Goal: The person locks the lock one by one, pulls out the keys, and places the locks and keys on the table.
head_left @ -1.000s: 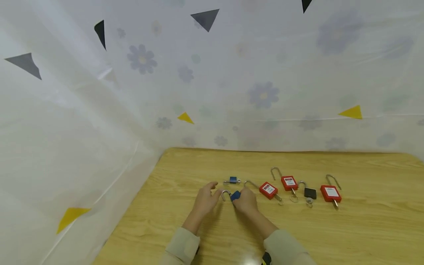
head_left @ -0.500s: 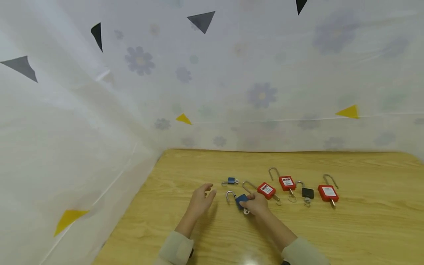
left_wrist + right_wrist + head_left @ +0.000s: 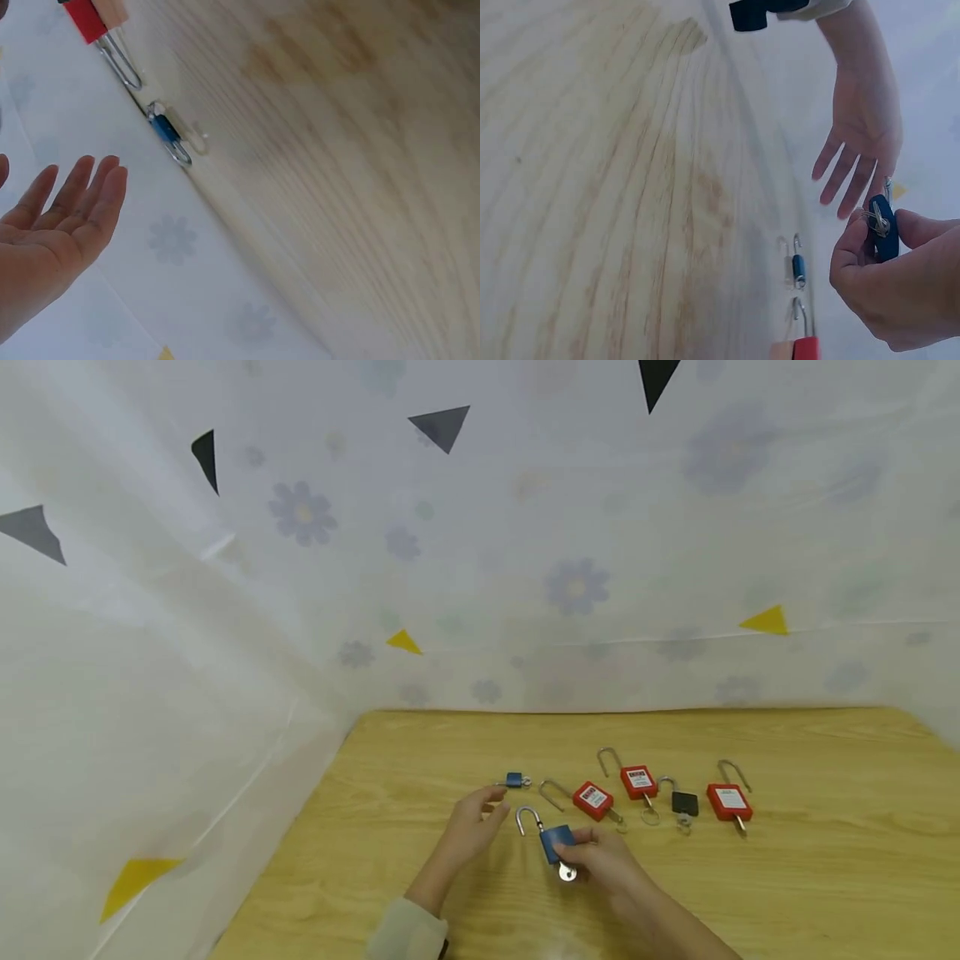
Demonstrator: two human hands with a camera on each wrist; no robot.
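Note:
Between thumb and fingers my right hand [image 3: 611, 864] pinches a blue padlock [image 3: 557, 843], held above the table. Its shackle is swung open and points up and left, and a key [image 3: 567, 872] sticks out of its bottom. The right wrist view shows the same padlock [image 3: 886, 232] key end on, with a ring on the key. To the left of the shackle is my left hand [image 3: 471, 827], fingers extended and holding nothing. In the left wrist view this hand [image 3: 64, 225] is palm up. Beyond it a smaller blue padlock [image 3: 514, 780] lies unlocked on the table.
Rightward along the wooden table [image 3: 360, 860] lie several more unlocked padlocks: a red one [image 3: 592, 800], a second red one [image 3: 638, 782], a black one [image 3: 685, 803] and another red one [image 3: 729, 802]. Keys are in them. A pale flowered sheet [image 3: 450, 568] rises behind the table.
My right hand has drawn the blue padlock toward me and turned it, so its body and key show more. My left hand moved a little away from the shackle, then back toward it.

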